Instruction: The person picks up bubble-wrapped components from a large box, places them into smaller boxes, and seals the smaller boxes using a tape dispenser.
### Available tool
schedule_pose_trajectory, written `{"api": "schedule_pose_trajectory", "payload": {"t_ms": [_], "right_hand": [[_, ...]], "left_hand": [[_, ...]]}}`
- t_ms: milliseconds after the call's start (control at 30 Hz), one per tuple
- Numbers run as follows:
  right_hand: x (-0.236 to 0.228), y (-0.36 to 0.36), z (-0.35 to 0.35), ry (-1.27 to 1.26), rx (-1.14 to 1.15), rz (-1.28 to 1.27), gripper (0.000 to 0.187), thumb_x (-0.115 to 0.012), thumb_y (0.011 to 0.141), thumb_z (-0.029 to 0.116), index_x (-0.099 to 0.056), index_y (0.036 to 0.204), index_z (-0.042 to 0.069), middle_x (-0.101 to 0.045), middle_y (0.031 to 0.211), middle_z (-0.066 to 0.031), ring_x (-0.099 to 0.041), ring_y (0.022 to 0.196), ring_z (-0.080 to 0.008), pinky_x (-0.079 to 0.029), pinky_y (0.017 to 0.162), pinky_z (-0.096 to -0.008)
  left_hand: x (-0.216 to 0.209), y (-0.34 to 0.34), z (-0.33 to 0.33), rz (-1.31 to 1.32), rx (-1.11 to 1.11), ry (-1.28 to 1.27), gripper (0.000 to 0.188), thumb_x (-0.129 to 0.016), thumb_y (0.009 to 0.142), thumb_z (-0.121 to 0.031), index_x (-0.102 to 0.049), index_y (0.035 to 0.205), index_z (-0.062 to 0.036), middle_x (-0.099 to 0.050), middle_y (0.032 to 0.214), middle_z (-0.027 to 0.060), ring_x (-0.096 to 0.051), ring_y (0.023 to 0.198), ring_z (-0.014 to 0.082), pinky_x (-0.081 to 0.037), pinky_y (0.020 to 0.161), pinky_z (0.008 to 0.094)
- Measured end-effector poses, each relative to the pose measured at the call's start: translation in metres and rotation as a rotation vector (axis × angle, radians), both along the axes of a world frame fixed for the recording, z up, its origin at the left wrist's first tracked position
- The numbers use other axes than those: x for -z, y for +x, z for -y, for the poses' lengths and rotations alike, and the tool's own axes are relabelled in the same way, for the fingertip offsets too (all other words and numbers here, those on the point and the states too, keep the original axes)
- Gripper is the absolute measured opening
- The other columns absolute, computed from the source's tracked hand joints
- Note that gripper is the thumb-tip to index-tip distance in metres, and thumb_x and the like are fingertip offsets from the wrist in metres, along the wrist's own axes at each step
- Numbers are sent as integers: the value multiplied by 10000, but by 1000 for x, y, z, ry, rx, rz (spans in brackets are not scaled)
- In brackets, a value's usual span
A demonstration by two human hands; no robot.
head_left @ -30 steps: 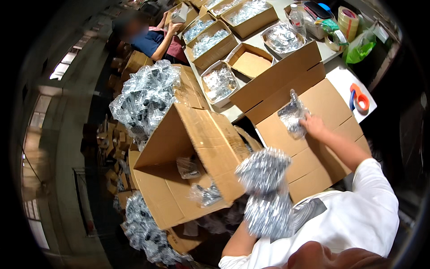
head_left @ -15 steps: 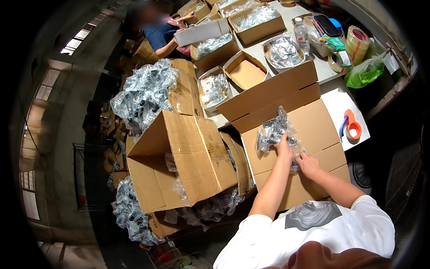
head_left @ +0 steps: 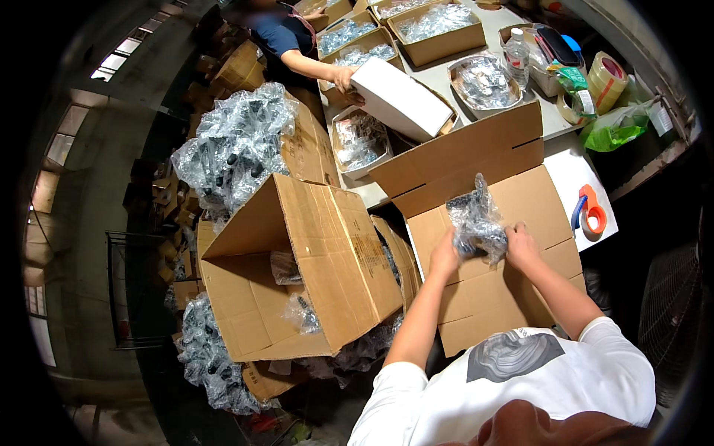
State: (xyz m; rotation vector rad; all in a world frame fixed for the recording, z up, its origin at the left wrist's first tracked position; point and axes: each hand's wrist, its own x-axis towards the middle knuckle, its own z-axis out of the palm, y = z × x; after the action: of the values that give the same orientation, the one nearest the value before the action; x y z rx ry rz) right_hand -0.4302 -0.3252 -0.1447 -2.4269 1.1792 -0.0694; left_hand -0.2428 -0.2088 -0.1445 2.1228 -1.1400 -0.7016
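Note:
A bubble-wrapped bundle (head_left: pixel 477 215) with something dark inside sits over the opened-out brown cardboard box (head_left: pixel 524 204) in front of me. My left hand (head_left: pixel 446 256) grips its lower left side, with the fingertips partly hidden by the wrap. On the opposite side, my right hand (head_left: pixel 521 245) is closed on the bundle's edge. What the wrap contains is too covered to name.
Left of me stands an open carton (head_left: pixel 338 271) with wrapped pieces inside. Behind it rises a heap of bubble-wrapped items (head_left: pixel 238 149). A co-worker's hand (head_left: pixel 348 80) holds a white box (head_left: pixel 401 97). An orange tape dispenser (head_left: pixel 593 212) lies at right.
My hands have moved apart to opposite sides of the bundle, which now sits between them. The co-worker has brought the white box nearer, over the small open carton.

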Motion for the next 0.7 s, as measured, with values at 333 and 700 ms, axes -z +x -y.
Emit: {"api": "schedule_pose_trajectory", "payload": {"t_ms": [333, 700], "right_hand": [[-27, 30, -5, 124, -285, 274, 466, -644, 728, 124, -528, 1177, 81, -501, 1186, -173, -463, 1136, -377, -381, 990, -459], [-60, 19, 345, 136, 522, 775, 211, -590, 820, 231, -614, 862, 25, -614, 726, -84, -597, 664, -203, -451, 594, -320]], "left_hand": [[-2, -66, -21, -3, -215, 88, 876, -619, 805, -310, -83, 1438, -28, -49, 1492, 217, -160, 1340, 444, -187, 1058, 580], [19, -122, -17, 686, 361, 448, 828, -568, 786, -525, -293, 1421, -71, -155, 1483, 254, -67, 1394, 386, -29, 1047, 635]]}}
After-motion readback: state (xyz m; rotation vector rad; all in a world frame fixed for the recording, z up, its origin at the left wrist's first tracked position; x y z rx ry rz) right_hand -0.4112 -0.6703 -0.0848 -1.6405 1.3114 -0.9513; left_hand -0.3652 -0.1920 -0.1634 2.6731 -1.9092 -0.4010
